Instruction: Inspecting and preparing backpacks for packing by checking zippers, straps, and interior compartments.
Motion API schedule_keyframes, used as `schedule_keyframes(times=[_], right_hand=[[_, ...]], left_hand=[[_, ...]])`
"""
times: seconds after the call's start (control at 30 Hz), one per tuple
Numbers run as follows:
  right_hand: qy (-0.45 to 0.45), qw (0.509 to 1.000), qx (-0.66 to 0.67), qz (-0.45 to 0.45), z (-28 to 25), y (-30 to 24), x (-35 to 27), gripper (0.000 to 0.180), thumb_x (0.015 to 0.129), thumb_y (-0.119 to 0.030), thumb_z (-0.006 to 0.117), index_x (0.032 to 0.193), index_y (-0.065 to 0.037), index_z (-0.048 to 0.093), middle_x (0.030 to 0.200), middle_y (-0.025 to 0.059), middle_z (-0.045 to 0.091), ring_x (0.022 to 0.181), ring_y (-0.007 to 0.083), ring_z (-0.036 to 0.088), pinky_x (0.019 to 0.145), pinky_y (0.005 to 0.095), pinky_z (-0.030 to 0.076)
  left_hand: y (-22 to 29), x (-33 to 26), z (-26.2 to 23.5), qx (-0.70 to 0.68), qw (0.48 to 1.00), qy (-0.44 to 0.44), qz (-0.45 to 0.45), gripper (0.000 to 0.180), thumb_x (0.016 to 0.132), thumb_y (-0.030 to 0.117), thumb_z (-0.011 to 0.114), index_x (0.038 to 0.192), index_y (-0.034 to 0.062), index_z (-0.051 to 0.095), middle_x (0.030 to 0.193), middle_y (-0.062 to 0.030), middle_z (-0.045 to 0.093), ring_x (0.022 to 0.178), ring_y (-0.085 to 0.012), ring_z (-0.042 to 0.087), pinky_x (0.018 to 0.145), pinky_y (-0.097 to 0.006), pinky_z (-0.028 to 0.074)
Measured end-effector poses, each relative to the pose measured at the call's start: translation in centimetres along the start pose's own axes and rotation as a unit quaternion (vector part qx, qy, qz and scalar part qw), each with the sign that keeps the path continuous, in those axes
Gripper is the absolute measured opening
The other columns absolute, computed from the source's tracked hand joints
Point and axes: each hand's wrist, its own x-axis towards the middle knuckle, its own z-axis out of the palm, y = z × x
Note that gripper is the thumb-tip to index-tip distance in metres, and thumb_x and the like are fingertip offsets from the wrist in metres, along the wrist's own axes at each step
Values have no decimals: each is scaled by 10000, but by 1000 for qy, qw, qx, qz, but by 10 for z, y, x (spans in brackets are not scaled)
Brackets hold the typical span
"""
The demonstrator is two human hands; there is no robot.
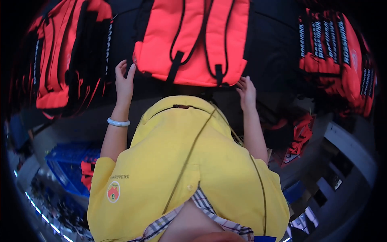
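Yellow shirt (189, 169) filled the near view, with a round red-and-yellow badge (113, 192) on its left chest and a plaid collar below. Both bare forearms reached up from it toward an orange backpack (193, 40) lying flat on the dark table (274, 52), black straps running down its back panel. Left hand (124, 80), a white bangle (118, 122) on its wrist, was held open with fingers spread and slightly curled, gripping nothing; its fingertips stood just beside the backpack's lower left corner, and whether they touched it could not be told. Right hand (246, 92) lay with fingers loosely extended against the backpack's lower right edge, touching it rather than grasping. Left of the left fingers sat a pile of orange-and-black bags (60, 56). Well right of the right fingers stood a stack of folded orange bags (338, 52) with black bands bearing white lettering. Below the left arm lay a blue crate (68, 165).
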Motion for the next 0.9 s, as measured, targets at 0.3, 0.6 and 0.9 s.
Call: schedule_keyframes(times=[0.3,0.6,0.9], right_hand=[[-183,961,183,-92,67,-142,-7,496,982,-353,515,1352,-25,483,1330,92,575,1216,223,555,1059,390,411],[-214,744,-434,-461,193,-256,-143,500,876,-212,635,1253,100,531,915,195,700,815,286,700,713,364,520],[-329,786,-423,-311,190,-135,-120,567,901,-122,618,1436,-83,436,1108,100,649,1024,195,614,941,331,456]], left_hand=[[43,14,50,-155,943,-271,-115,836,886,327,689,1517,86,197,1409,-158,468,1277,-240,469,1028,-364,395],[59,-26,52,-245,872,-373,-204,766,939,617,453,1496,111,308,1463,-137,408,1309,-239,437,1020,-403,387],[-16,-6,-2,-331,882,-154,-296,796,938,650,414,1499,108,256,1465,-140,401,1328,-257,400,1050,-441,323]])
